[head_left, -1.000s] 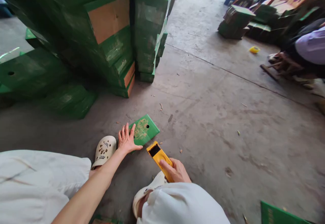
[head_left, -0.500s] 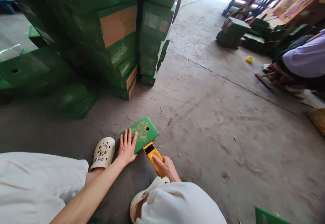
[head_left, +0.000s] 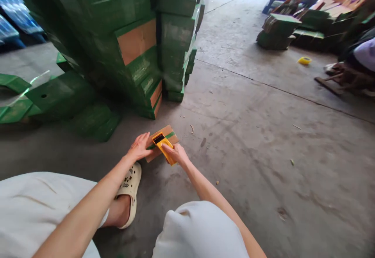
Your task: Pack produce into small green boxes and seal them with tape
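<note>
On the floor in front of me lies a small cardboard piece (head_left: 170,130), brown on top with a green strip across its middle. My left hand (head_left: 140,147) rests against its left end, fingers stretched out and thumb apart along the near side. My right hand (head_left: 176,153) is wrapped round a yellow hand tool (head_left: 166,148) with a dark recess at its far end. That tool lies over the middle of the cardboard and hides part of it; its exact kind I cannot make out. Whether the tool presses on the cardboard is also unclear.
Tall stacks of green boxes (head_left: 137,63) stand just beyond my hands. Loose green pieces (head_left: 64,94) lie at the left. Across the concrete floor are a yellow roll (head_left: 304,61), a green bundle (head_left: 278,31) and a partly visible person (head_left: 365,53). My clog (head_left: 131,189) is close by.
The piece showed a green printed face with a hole before; a brown face is up now. The yellow tool has moved from beside it to over it. My left hand has shifted to its end.
</note>
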`<state>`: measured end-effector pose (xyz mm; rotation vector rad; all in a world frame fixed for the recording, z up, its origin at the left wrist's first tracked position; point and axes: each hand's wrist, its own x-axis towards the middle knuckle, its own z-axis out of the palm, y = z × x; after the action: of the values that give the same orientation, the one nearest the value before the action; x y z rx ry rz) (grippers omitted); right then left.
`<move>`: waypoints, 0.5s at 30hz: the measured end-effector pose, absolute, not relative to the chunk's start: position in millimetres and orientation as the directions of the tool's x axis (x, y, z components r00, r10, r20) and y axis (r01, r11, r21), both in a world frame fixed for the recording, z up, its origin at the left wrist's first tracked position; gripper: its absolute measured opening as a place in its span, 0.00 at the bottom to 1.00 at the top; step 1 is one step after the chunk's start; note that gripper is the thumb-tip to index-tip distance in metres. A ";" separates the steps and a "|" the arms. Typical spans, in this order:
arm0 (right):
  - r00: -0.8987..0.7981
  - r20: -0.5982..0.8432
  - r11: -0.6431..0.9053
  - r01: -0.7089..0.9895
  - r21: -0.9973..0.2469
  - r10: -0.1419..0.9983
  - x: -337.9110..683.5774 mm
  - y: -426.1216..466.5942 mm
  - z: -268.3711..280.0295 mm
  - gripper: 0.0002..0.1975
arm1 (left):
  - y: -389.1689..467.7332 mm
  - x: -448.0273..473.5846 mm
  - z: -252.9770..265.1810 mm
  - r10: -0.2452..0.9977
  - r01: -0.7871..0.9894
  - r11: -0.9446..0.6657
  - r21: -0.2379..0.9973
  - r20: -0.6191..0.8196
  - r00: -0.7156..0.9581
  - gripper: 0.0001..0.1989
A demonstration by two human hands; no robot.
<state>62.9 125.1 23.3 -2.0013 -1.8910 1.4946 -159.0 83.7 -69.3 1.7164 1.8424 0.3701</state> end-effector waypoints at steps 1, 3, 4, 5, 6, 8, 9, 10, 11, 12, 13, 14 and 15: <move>-0.173 -0.595 -0.268 0.771 -0.577 0.785 56.3 129.7 22.8 0.29 | 79.6 -148.3 -71.4 0.982 0.845 0.124 0.521 -0.189 -0.028 0.61; -0.156 -0.593 -0.278 0.772 -0.572 0.790 50.8 132.2 20.5 0.28 | 69.5 -123.9 -78.0 0.986 0.899 0.158 0.409 -0.120 -0.119 0.68; -0.152 -0.598 -0.289 0.765 -0.576 0.787 50.9 131.0 19.1 0.28 | 65.0 -113.4 -81.2 0.984 0.916 0.179 0.359 -0.086 -0.159 0.69; -0.151 -0.603 -0.302 0.755 -0.582 0.784 51.9 129.0 18.1 0.28 | 61.6 -105.4 -83.6 0.981 0.928 0.193 0.319 -0.053 -0.186 0.67; -0.149 -0.607 -0.314 0.746 -0.588 0.781 53.3 126.9 17.6 0.28 | 59.6 -100.4 -85.0 0.980 0.936 0.196 0.293 -0.025 -0.198 0.65; -0.143 -0.619 -0.342 0.727 -0.595 0.772 56.0 123.9 19.2 0.28 | 58.9 -97.5 -84.7 0.982 0.945 0.179 0.273 0.012 -0.189 0.60; -0.143 -0.632 -0.359 0.718 -0.596 0.762 57.3 123.5 21.5 0.28 | 59.4 -98.2 -83.0 0.984 0.947 0.167 0.275 0.020 -0.179 0.59; -0.143 -0.647 -0.378 0.710 -0.594 0.749 58.9 123.7 24.9 0.28 | 59.6 -99.0 -80.5 0.985 0.947 0.158 0.280 0.021 -0.170 0.57; -0.145 -0.661 -0.394 0.703 -0.592 0.736 61.3 124.2 29.3 0.28 | 59.0 -99.0 -77.4 0.986 0.946 0.153 0.285 0.017 -0.165 0.56; -0.150 -0.667 -0.398 0.701 -0.593 0.730 64.8 124.6 34.4 0.29 | 57.1 -97.4 -73.8 0.987 0.945 0.152 0.288 0.010 -0.162 0.55; -0.152 -0.663 -0.386 0.709 -0.590 0.734 69.8 124.4 40.1 0.29 | 53.3 -93.7 -69.9 0.987 0.944 0.151 0.292 0.002 -0.159 0.53; -0.151 -0.648 -0.358 0.730 -0.582 0.746 76.6 123.0 46.1 0.29 | 47.6 -87.8 -66.0 0.988 0.943 0.150 0.297 -0.005 -0.155 0.51; -0.148 -0.629 -0.320 0.760 -0.566 0.763 85.1 120.1 51.8 0.29 | 39.9 -79.8 -62.2 0.988 0.941 0.148 0.305 -0.010 -0.152 0.49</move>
<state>85.1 120.1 51.8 -2.0491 -1.8306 1.5169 -79.8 39.9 -62.2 1.8955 2.2125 0.3349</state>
